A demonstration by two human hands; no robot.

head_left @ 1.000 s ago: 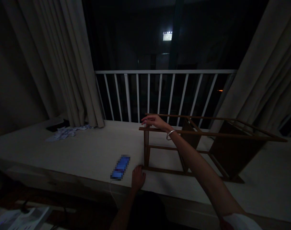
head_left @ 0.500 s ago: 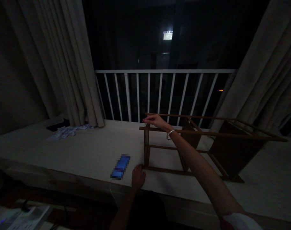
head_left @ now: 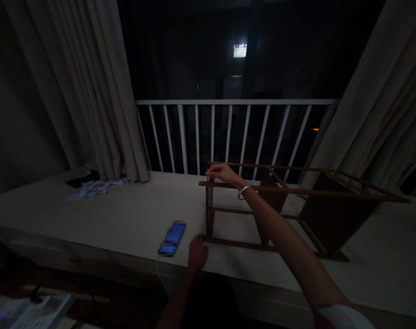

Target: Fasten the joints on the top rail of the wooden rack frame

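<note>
A brown wooden frame [head_left: 240,244], like a small rack or stool with panels, lies on its side on the pale window ledge [head_left: 153,196]. My right hand [head_left: 221,172] reaches over its upper rail at the left end, thumb and fingers pinched on a small thin metal tool [head_left: 208,176]; the dark and the fingers hide most of it. A silver bangle is on that wrist. On the ledge by the frame's lower left corner rests my left hand [head_left: 197,252], fingers stretched out, thumb apart, fingertips at the wood. It holds nothing that I can see.
Left of my left hand lies a lit, blurred phone [head_left: 172,238] with a white cable [head_left: 161,276]. Crumpled papers [head_left: 93,188] lie by the left curtain [head_left: 91,91]. White railing [head_left: 235,102] stands behind the ledge. A white power strip [head_left: 48,313] is at lower left.
The fingers of my right hand have shifted very slightly around the thin tool. My left hand, the wooden frame and the phone stay in place.
</note>
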